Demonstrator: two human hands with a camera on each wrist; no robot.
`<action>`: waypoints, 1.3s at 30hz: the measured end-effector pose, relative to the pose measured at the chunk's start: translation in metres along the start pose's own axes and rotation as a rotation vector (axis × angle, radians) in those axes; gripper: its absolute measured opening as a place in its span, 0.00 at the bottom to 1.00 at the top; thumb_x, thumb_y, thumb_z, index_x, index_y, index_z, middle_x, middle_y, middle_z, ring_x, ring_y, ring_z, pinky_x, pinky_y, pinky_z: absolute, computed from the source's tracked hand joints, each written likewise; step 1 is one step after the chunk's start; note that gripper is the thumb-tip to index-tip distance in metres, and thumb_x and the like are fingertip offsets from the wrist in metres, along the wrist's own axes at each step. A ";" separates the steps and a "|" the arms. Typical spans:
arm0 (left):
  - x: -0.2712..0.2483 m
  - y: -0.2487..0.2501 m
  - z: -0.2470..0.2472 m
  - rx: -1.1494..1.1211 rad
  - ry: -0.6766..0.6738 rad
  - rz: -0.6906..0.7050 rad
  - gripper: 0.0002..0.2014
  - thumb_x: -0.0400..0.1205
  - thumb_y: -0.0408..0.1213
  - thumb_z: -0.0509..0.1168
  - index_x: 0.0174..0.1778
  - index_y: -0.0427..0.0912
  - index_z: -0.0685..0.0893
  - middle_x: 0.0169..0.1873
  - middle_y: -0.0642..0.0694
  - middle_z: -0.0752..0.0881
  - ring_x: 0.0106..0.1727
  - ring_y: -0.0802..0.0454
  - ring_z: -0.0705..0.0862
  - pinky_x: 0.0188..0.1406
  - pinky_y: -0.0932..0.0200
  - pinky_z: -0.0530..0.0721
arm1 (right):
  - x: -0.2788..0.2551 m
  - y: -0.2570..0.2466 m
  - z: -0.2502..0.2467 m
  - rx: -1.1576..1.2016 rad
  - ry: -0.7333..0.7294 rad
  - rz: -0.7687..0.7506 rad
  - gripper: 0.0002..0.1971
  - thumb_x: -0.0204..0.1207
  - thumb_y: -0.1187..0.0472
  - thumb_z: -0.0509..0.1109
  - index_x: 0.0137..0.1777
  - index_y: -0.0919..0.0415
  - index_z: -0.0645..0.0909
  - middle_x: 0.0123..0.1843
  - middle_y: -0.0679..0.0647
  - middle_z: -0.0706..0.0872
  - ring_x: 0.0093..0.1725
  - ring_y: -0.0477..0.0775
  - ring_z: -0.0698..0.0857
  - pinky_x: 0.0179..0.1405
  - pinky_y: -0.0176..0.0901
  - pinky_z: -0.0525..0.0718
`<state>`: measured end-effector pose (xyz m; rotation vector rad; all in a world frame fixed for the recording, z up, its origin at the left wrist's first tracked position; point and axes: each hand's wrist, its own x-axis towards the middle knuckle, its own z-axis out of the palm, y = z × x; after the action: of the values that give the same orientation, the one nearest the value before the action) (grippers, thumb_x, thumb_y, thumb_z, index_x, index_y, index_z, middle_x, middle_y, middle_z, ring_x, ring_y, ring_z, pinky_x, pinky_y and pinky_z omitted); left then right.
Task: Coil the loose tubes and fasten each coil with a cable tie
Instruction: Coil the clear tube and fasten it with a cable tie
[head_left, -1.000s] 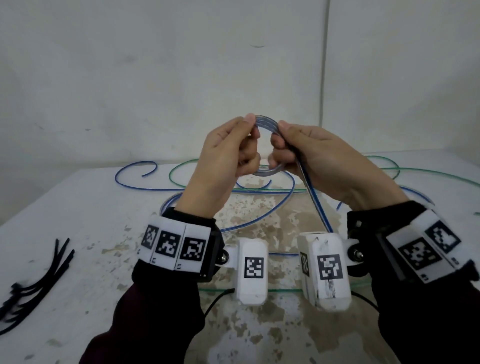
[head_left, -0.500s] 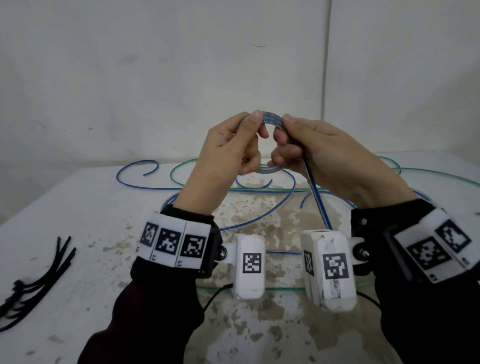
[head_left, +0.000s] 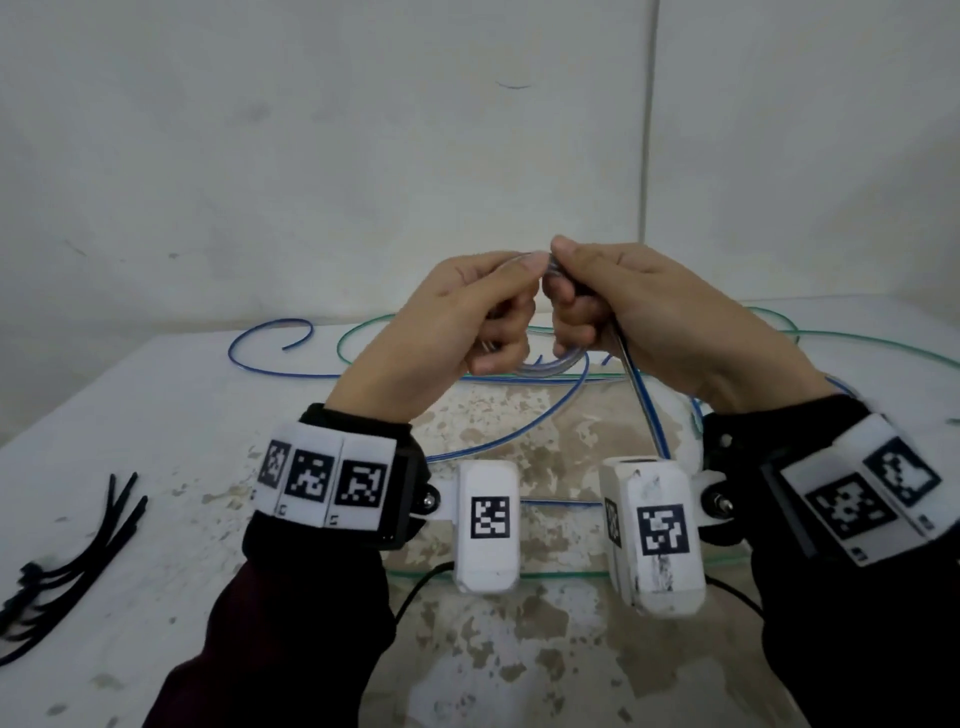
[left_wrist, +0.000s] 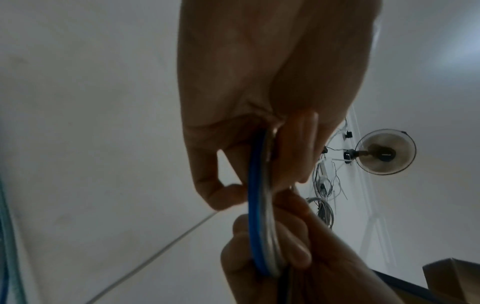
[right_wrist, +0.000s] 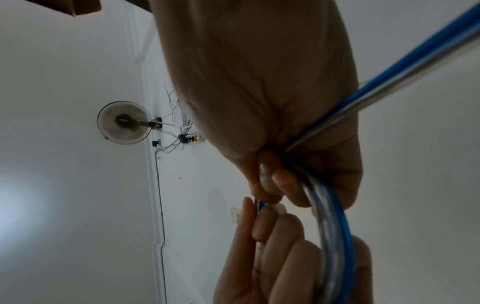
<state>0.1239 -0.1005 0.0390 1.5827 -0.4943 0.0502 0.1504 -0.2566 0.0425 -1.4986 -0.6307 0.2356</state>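
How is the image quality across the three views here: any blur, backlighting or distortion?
Head view: evenly lit, sharp on both hands, wide-angle bending at the edges. Left wrist view: left hand backlit and dark, blue tube slightly smeared. Right wrist view: right hand dim, tube blurred.

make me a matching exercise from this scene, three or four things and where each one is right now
Things:
1. blue tube coil
2. green tube
3. cable ties
4. fan

Places:
A. mounted on the wall
B. loose on the table's far side
C. lying at the table's left edge
D. held up between both hands

Pairs: 1-D, 2-B, 3-C, 4-A
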 end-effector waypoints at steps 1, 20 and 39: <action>-0.001 0.000 0.000 0.021 -0.005 0.019 0.17 0.88 0.36 0.53 0.33 0.39 0.76 0.20 0.55 0.62 0.19 0.59 0.56 0.23 0.60 0.54 | 0.001 0.000 0.002 -0.004 0.004 0.002 0.20 0.87 0.53 0.52 0.34 0.59 0.71 0.21 0.45 0.64 0.25 0.48 0.69 0.36 0.38 0.82; 0.003 -0.006 -0.007 -0.038 -0.001 0.016 0.12 0.89 0.35 0.50 0.44 0.36 0.74 0.20 0.57 0.67 0.21 0.60 0.64 0.43 0.60 0.72 | 0.002 0.000 -0.002 -0.006 0.080 0.017 0.21 0.88 0.54 0.52 0.36 0.61 0.77 0.21 0.48 0.74 0.26 0.49 0.76 0.40 0.42 0.85; 0.005 -0.002 -0.003 -0.192 0.079 0.091 0.16 0.88 0.38 0.50 0.35 0.39 0.72 0.19 0.54 0.61 0.21 0.57 0.57 0.24 0.66 0.58 | 0.004 0.001 -0.003 0.144 0.008 -0.045 0.20 0.87 0.56 0.51 0.38 0.62 0.76 0.23 0.48 0.70 0.26 0.48 0.75 0.42 0.39 0.84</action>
<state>0.1303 -0.0993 0.0390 1.3645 -0.4946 0.1302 0.1554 -0.2570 0.0427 -1.3446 -0.6271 0.2349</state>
